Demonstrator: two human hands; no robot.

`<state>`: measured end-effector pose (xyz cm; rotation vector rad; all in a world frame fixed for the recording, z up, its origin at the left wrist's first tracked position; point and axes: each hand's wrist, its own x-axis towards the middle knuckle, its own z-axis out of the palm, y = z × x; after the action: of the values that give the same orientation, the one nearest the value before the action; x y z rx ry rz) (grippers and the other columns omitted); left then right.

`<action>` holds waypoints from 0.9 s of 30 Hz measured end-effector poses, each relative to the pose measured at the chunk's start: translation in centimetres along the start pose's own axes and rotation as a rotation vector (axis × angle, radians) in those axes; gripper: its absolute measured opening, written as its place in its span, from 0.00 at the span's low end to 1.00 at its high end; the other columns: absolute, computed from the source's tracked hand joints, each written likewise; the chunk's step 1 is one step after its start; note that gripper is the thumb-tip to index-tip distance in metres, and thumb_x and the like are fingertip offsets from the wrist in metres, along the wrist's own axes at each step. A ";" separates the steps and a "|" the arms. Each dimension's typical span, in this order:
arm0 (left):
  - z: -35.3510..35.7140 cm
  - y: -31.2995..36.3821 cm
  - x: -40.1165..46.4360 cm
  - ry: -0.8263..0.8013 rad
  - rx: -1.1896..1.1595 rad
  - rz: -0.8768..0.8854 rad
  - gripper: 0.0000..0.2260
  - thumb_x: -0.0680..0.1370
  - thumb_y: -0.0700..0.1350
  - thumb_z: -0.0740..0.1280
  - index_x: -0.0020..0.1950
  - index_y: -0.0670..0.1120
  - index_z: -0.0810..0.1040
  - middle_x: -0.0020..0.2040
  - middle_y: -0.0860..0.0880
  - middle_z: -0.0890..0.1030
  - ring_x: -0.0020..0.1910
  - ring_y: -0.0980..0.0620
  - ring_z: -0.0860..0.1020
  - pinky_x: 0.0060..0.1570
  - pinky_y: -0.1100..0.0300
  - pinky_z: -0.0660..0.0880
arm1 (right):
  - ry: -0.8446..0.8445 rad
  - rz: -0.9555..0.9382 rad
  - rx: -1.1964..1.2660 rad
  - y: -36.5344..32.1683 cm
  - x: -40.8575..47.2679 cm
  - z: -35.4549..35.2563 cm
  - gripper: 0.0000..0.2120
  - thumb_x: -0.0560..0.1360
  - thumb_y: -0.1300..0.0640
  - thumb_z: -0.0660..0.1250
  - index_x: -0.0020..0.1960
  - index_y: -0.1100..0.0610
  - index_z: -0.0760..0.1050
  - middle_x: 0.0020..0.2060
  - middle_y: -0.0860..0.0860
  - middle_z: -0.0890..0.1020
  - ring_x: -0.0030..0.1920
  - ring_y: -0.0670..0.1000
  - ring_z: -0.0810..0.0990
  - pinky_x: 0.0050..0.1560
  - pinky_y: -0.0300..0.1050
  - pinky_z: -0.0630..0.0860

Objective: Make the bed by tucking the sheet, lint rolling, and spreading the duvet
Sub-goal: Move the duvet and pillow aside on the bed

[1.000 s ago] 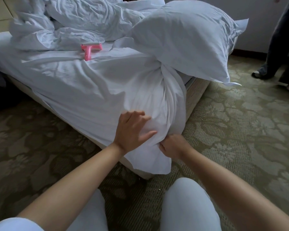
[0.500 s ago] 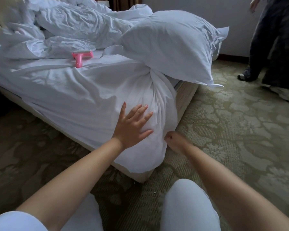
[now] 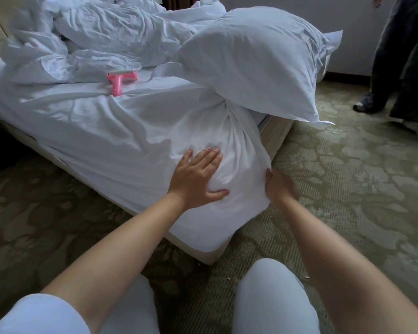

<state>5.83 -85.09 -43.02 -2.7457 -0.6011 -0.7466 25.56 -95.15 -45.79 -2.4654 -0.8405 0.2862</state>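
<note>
A white sheet (image 3: 111, 136) covers the mattress and is gathered into a twisted bunch over the near bed corner. My left hand (image 3: 196, 177) presses flat on the sheet at that corner, fingers straight and spread. My right hand (image 3: 276, 186) touches the right side of the same corner; it is blurred and its fingers are partly hidden behind the cloth. A pink lint roller (image 3: 121, 80) lies on the sheet further back. The crumpled white duvet (image 3: 106, 37) is heaped at the back of the bed. A white pillow (image 3: 258, 59) rests above the corner.
Patterned carpet (image 3: 336, 184) surrounds the bed. A second person's legs and shoes (image 3: 396, 75) stand at the far right near the wall. The wooden bed base (image 3: 275, 133) shows under the pillow. My knees in pale trousers fill the bottom edge.
My left hand slid slightly up the corner and flattened. My right hand let go of the bunched cloth low down and moved up along the corner's right side.
</note>
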 end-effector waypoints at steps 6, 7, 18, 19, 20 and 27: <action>-0.2 -0.2 0.4 -0.027 -0.012 -0.036 0.33 0.73 0.66 0.57 0.70 0.46 0.72 0.71 0.48 0.71 0.71 0.49 0.68 0.70 0.43 0.61 | -0.074 0.062 -0.002 -1.5 0.7 0.1 0.26 0.83 0.46 0.45 0.66 0.60 0.71 0.61 0.59 0.76 0.58 0.59 0.76 0.53 0.47 0.71; -0.3 -0.3 0.5 -0.051 -0.018 -0.047 0.33 0.74 0.67 0.56 0.71 0.47 0.71 0.72 0.49 0.70 0.72 0.50 0.67 0.71 0.43 0.59 | -0.070 0.074 -0.022 -1.5 0.7 -0.1 0.26 0.83 0.46 0.45 0.66 0.61 0.72 0.61 0.59 0.77 0.58 0.59 0.76 0.51 0.47 0.70; -1.4 -1.4 1.1 -0.150 -0.091 -0.059 0.31 0.77 0.62 0.45 0.75 0.49 0.64 0.76 0.50 0.63 0.75 0.50 0.61 0.74 0.44 0.53 | 0.269 -0.245 0.333 -5.7 1.2 -1.3 0.17 0.80 0.50 0.57 0.66 0.55 0.69 0.63 0.56 0.70 0.57 0.56 0.73 0.54 0.48 0.72; -1.3 -1.4 0.9 -0.103 -0.097 -0.063 0.29 0.78 0.60 0.47 0.74 0.47 0.67 0.74 0.48 0.66 0.74 0.48 0.64 0.72 0.42 0.56 | 0.246 -0.278 0.294 -6.0 1.3 -1.3 0.16 0.79 0.52 0.57 0.65 0.54 0.71 0.62 0.56 0.71 0.57 0.56 0.73 0.56 0.50 0.72; -1.1 -1.4 0.8 -0.054 -0.097 -0.076 0.28 0.79 0.59 0.49 0.73 0.45 0.69 0.73 0.46 0.68 0.73 0.46 0.66 0.71 0.40 0.57 | 0.258 -0.291 0.286 -6.3 1.3 -1.4 0.15 0.79 0.54 0.57 0.63 0.55 0.73 0.60 0.56 0.72 0.56 0.57 0.74 0.57 0.51 0.73; -1.2 -5.4 1.6 -0.016 -0.300 -0.614 0.32 0.75 0.58 0.46 0.75 0.45 0.64 0.75 0.47 0.64 0.75 0.50 0.60 0.73 0.58 0.48 | 0.211 -0.428 0.129 -11.7 1.4 -2.0 0.15 0.77 0.56 0.58 0.60 0.55 0.77 0.60 0.53 0.76 0.63 0.55 0.70 0.62 0.47 0.64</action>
<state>4.17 -80.17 -40.62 -2.8370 -1.4819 -1.0062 21.36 -87.18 -37.92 -2.0864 -1.1830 -0.0703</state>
